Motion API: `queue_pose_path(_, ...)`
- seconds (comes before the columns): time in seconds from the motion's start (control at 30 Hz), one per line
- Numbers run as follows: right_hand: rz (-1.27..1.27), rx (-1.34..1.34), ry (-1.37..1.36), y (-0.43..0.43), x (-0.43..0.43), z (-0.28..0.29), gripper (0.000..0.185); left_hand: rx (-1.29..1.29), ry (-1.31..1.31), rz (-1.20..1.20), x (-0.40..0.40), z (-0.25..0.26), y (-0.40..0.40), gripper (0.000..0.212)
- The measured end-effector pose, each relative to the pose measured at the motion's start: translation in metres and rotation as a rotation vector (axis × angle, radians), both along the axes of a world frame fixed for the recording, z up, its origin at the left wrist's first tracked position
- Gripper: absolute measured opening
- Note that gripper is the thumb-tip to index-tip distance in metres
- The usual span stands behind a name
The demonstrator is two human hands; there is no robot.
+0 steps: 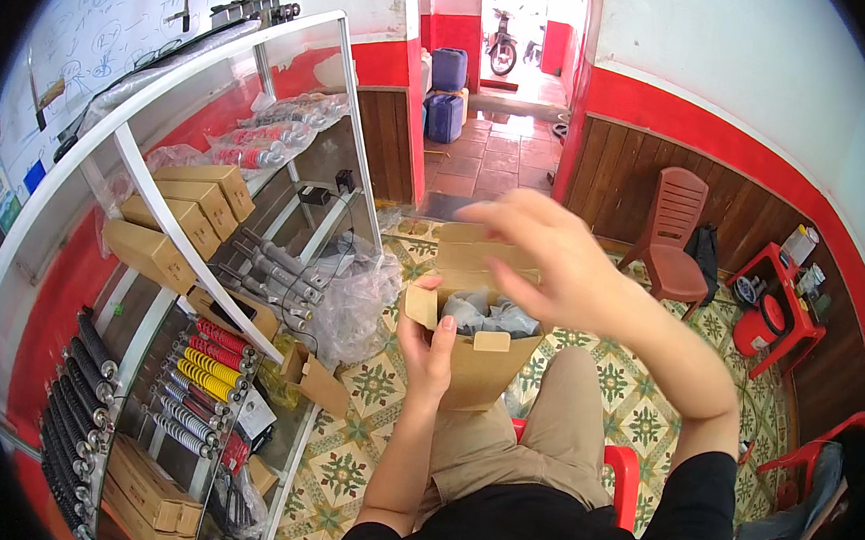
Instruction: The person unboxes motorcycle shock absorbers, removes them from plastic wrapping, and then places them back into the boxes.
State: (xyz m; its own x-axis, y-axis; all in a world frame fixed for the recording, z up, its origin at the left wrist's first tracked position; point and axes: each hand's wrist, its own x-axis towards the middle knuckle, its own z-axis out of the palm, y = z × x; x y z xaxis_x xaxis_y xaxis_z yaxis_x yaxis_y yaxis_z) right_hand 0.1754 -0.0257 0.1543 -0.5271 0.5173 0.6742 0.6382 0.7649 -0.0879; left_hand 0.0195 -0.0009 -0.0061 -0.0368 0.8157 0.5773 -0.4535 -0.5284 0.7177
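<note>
An upright cardboard box (487,372) rests at my lap with its top flaps folded out. Grey plastic wrapping (486,313) fills its mouth; what lies inside the wrapping is hidden. My left hand (427,345) grips the box's left side, thumb over the edge beside a small side flap (421,304). Above the raised back flap (479,245) and the opening, my right hand (546,255) hovers, blurred, with fingers apart and nothing in them.
At left stands a glass display rack (127,166) with motorcycle shock absorbers (207,371) and closed cardboard boxes (188,208). A plastic chair (671,241) and red stool (785,287) stand along the right wall. Blue jerrycans (445,116) are stacked by the doorway. Another person's leg (791,513) shows at lower right.
</note>
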Motion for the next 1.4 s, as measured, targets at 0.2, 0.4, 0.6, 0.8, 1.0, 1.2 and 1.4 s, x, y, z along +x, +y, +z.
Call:
queue_pose_path(0.2, 0.253, -0.024, -0.239, 0.053, -0.018, -0.017, 0.030, 0.059, 0.055, -0.060, -0.006, -0.001, 0.003, 0.066)
queue_pose_path(0.4, 0.316, -0.075, -0.253, 0.040, -0.022, -0.025, 0.030, 0.101, 0.071, -0.049, -0.015, -0.002, 0.007, 0.086)
queue_pose_path(0.6, 0.312, -0.421, -0.304, 0.015, -0.030, -0.030, 0.046, 0.153, 0.012, -0.105, -0.023, -0.003, 0.006, 0.114)
queue_pose_path(0.8, 0.368, -0.354, -0.299, 0.010, -0.030, -0.039, 0.051, 0.205, 0.081, -0.151, -0.033, -0.013, 0.012, 0.128)
queue_pose_path(1.0, 0.367, -0.309, -0.346, 0.010, -0.026, -0.038, 0.055, 0.117, 0.271, -0.409, -0.051, -0.020, 0.015, 0.139)
queue_pose_path(1.2, 0.395, -0.493, -0.091, 0.011, -0.023, -0.040, 0.058, 0.195, 0.432, -0.366, -0.053, -0.025, 0.020, 0.143)
queue_pose_path(1.4, 0.424, -0.662, 0.055, 0.018, -0.012, -0.039, 0.055, 0.149, 0.518, -0.399, -0.045, -0.040, 0.028, 0.114)
